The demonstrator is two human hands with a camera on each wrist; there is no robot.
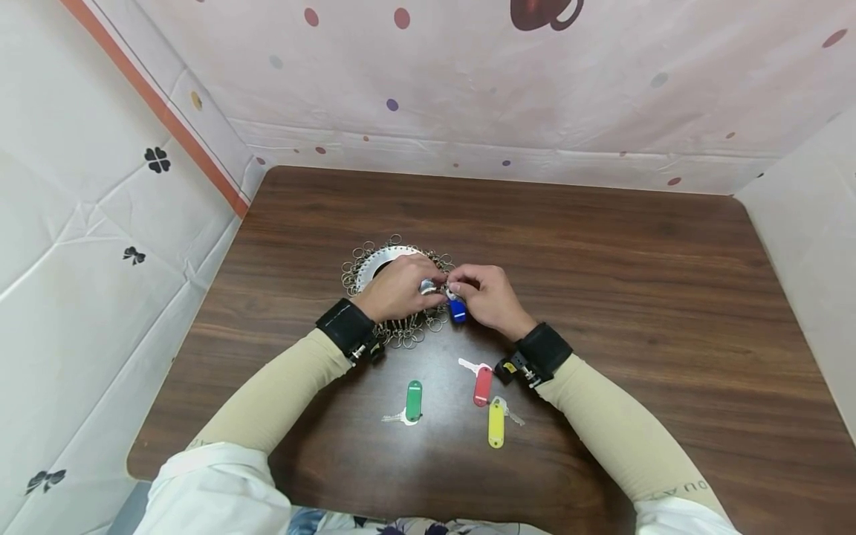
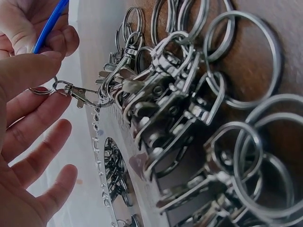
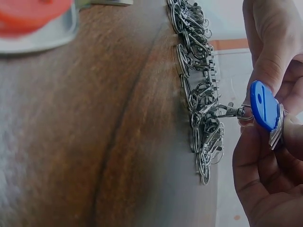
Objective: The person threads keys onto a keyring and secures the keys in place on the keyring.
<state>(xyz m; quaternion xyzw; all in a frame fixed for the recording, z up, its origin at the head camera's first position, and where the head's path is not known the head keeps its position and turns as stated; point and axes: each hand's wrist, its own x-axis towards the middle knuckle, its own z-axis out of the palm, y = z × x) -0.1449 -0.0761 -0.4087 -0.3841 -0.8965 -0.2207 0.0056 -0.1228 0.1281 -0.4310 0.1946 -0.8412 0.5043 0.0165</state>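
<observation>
A large metal ring plate [image 1: 364, 271] hung with many swivel clasps and split rings lies under my left hand [image 1: 404, 286]. The left thumb and index finger pinch a split ring [image 2: 40, 90] whose swivel clasp [image 2: 78, 92] is hooked to the plate's edge. Close on its right, my right hand [image 1: 491, 297] pinches at the blue key tag [image 3: 264, 106] and its silver key [image 3: 277, 135]. The tag hangs between the two hands, right at the split ring. The left hand's other fingers are spread, and fingers partly hide the key.
Nearer the body on the wooden table [image 1: 602, 260] lie a green key tag [image 1: 414, 401], a red key tag [image 1: 482, 388] and a yellow key tag [image 1: 495, 425], each with a silver key. Patterned sheeting [image 1: 435, 74] stands behind the table.
</observation>
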